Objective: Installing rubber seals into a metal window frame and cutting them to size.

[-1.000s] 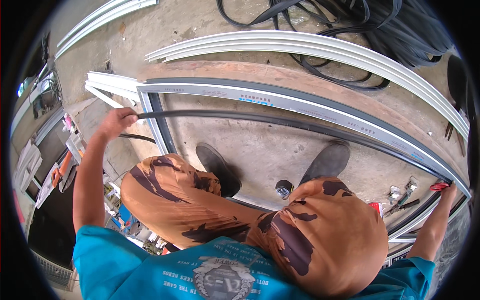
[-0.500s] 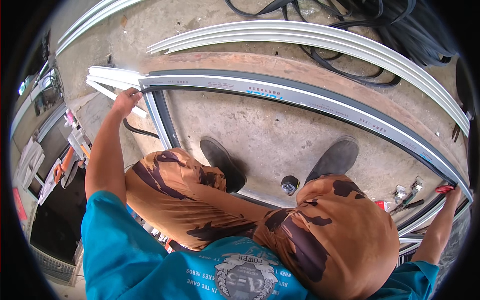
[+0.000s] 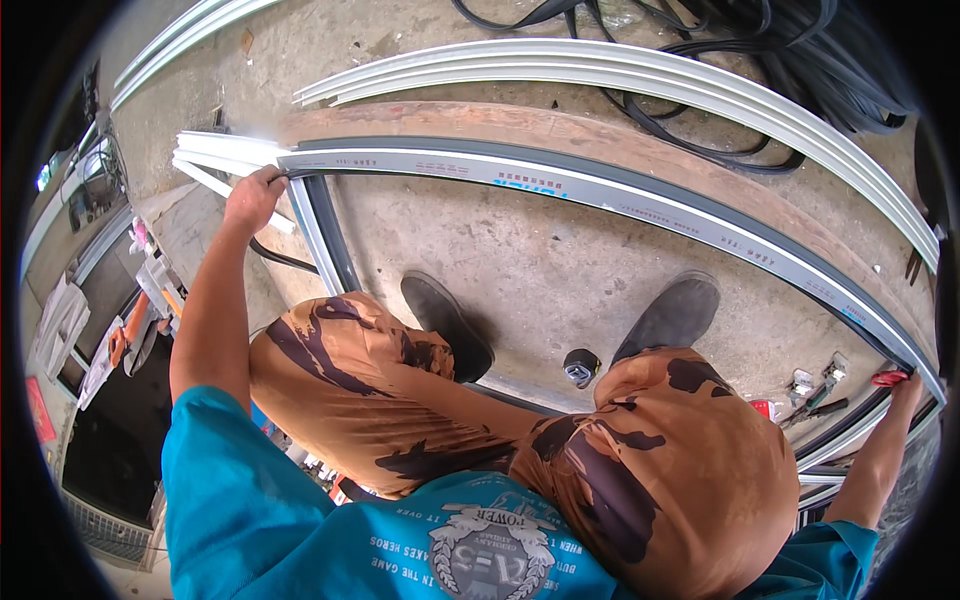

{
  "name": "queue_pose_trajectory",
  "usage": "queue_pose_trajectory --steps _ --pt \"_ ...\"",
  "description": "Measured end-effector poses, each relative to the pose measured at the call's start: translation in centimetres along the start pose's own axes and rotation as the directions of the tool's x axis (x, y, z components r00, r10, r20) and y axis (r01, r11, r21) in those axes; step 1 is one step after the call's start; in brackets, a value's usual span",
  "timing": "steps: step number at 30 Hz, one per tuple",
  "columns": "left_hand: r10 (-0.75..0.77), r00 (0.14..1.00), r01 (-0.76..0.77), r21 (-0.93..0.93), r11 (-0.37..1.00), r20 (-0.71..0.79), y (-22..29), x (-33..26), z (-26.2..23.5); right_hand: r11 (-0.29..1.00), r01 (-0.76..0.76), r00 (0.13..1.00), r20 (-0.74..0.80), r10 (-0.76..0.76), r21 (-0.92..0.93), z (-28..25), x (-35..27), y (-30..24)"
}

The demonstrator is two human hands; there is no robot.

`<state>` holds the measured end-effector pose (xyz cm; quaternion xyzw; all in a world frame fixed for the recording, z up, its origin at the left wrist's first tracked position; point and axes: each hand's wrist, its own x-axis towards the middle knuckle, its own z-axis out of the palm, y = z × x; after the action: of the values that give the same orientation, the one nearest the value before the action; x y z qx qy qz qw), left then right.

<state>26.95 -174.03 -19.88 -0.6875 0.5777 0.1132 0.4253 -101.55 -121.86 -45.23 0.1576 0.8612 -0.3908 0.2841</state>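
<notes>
A long grey-and-white window frame [image 3: 620, 208] lies across the floor in front of me, with protective film along its face. At its left corner my left hand [image 3: 254, 202] is closed, fingers pinched on the end of a black rubber sealing strip [image 3: 268, 258], a loop of which hangs below the hand beside the frame's short left side [image 3: 318, 235]. Far to the right, my right hand [image 3: 903, 388] is closed at the other corner around a small red-handled tool [image 3: 888, 378]; its working end is hidden.
A wooden beam [image 3: 500, 118] lies beyond the frame, with white profiles [image 3: 560, 58] behind it. Black rubber strips [image 3: 800, 60] are heaped at the far right. Between my shoes [image 3: 672, 312] sits a tape measure [image 3: 579, 368]. Hand tools [image 3: 825, 390] lie near my right knee.
The black strip that sagged along the frame's inner edge now sits up against it. My left hand has shifted slightly right and turned at the corner. My right hand stays in place.
</notes>
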Motion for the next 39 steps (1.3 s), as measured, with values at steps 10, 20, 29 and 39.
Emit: queue_pose_trajectory --steps 10,20,29,39 --pt "0.059 0.998 -0.056 0.104 0.993 -0.024 0.4 -0.1 -0.4 0.994 0.105 0.989 -0.109 -0.101 0.029 2.0 -2.6 -0.1" --pt "0.048 0.999 -0.041 -0.299 0.953 0.018 -2.2 1.8 1.5 0.990 0.137 0.988 -0.068 -0.136 0.013 1.6 -3.2 -1.0" --pt "0.089 0.996 -0.081 -0.357 0.930 0.004 -4.2 1.8 2.0 0.995 0.101 0.993 -0.060 -0.100 0.016 3.0 -1.7 -0.8" --pt "0.117 0.993 -0.103 -0.417 0.903 0.006 -2.3 0.8 0.3 0.551 0.262 0.836 -0.099 -0.539 -0.792 4.8 -17.0 -3.2"
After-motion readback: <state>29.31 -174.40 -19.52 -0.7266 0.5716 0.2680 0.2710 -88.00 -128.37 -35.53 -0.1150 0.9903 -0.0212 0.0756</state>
